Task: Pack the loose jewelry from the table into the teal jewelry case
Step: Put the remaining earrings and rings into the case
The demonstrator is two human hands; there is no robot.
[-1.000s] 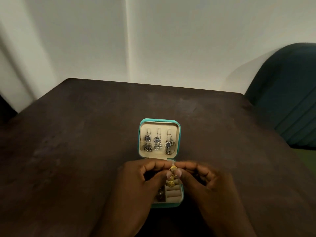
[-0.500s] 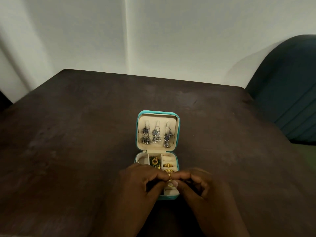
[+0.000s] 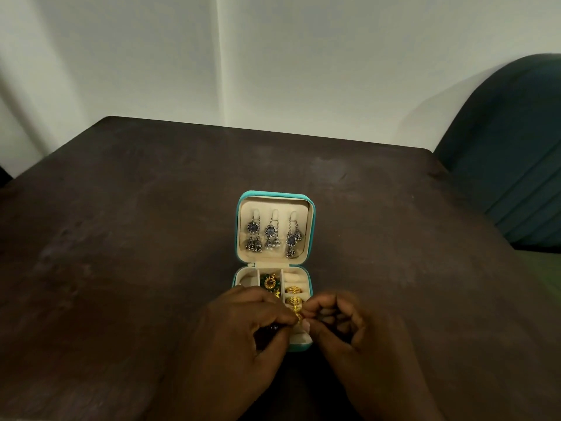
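On table [image 3: 121,238], case [image 3: 274,194]; rings [image 3: 294,294] seemingly inside

The jewelry case [image 3: 274,194] is showing teal outside, cream inside. 3 earrings [image 3: 271,230] at 12 o'clock are gleaming silver with blue centres. The rings [image 3: 293,289] are glowing latticed gold; the table [image 3: 121,238] is looking mottled dark brown.

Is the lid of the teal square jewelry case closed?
No, the teal square jewelry case lies open on the table, its cream-lined lid showing three hanging silver drop earrings.
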